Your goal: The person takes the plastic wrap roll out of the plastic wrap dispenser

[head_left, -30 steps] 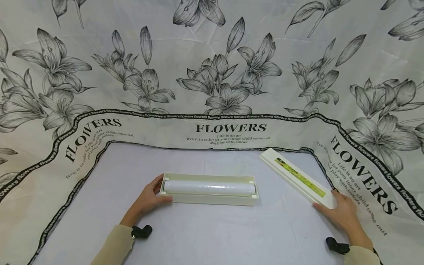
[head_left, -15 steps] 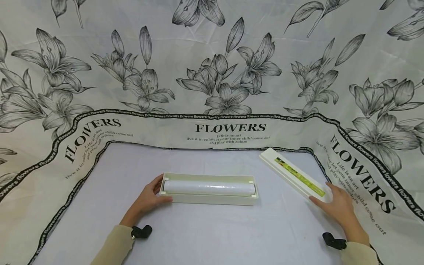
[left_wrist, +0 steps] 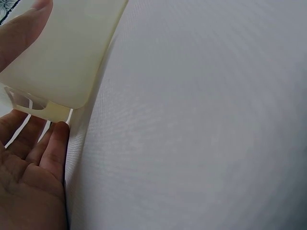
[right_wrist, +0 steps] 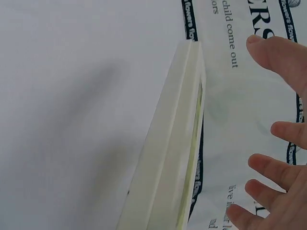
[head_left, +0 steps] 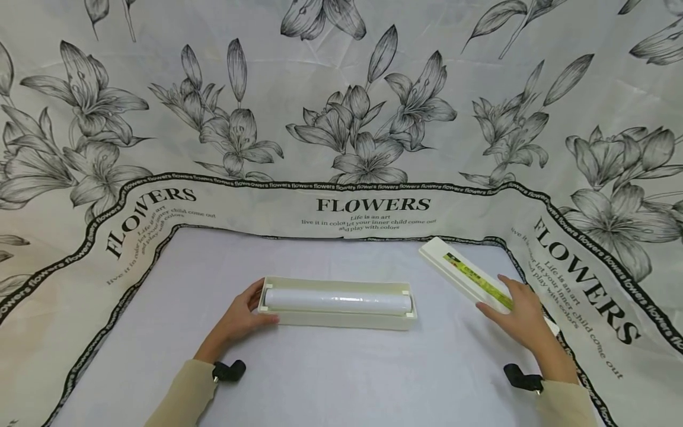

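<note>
A long cream cling film box (head_left: 336,321) lies lengthwise on the white cloth in the head view, its top uncovered. Inside it rests a white, glossy roll of film (head_left: 338,302). My left hand (head_left: 240,318) grips the box's left end; in the left wrist view the thumb (left_wrist: 24,36) lies on the long wall and the fingers reach round the end. To the right lies the white lid (head_left: 464,276) with a yellow-green label, slanted. My right hand (head_left: 520,314) hovers over its near end, fingers spread and apart from the lid (right_wrist: 165,153) in the right wrist view.
The white cloth (head_left: 341,379) has a black-edged border (head_left: 373,220) with printed words. Behind it hangs fabric with drawn lilies (head_left: 368,124). The lid's near end reaches over the right border. A black camera sits on each wrist.
My right hand has let go of the lid's near end and moved left and up above it. The lid lies as before. My left hand and the box have stayed put.
</note>
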Action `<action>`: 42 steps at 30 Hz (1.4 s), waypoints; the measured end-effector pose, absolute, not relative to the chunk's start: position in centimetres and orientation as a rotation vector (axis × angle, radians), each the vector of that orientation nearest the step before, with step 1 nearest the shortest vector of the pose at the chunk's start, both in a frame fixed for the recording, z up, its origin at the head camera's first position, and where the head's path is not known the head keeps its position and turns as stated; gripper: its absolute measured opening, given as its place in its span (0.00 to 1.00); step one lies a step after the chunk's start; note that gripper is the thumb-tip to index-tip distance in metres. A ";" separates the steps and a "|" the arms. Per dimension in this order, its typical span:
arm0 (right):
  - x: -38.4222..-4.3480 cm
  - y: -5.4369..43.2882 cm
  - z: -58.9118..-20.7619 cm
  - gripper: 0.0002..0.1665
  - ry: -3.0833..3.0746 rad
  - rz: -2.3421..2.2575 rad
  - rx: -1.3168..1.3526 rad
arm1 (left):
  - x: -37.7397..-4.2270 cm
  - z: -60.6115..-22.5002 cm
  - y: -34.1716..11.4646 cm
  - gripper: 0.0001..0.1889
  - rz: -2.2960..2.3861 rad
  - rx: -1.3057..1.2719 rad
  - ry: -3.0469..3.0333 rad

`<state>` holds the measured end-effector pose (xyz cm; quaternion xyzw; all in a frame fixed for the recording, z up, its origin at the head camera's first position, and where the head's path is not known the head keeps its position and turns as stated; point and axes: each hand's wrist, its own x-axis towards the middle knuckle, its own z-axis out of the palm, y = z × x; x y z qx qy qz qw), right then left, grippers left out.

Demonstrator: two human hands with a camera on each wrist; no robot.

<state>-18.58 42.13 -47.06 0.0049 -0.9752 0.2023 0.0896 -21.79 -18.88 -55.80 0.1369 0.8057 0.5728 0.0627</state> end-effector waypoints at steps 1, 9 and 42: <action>-18.7 41.6 -46.7 0.57 -2.906 0.619 0.026 | -21.8 -55.8 -18.9 0.54 1.736 0.417 2.434; -19.1 37.5 -44.2 0.55 -2.897 0.725 0.168 | -21.9 -55.8 -18.9 0.54 1.734 0.419 2.437; -21.5 28.6 -45.6 0.44 -2.980 0.799 0.653 | -21.6 -55.6 -18.8 0.55 1.744 0.420 2.429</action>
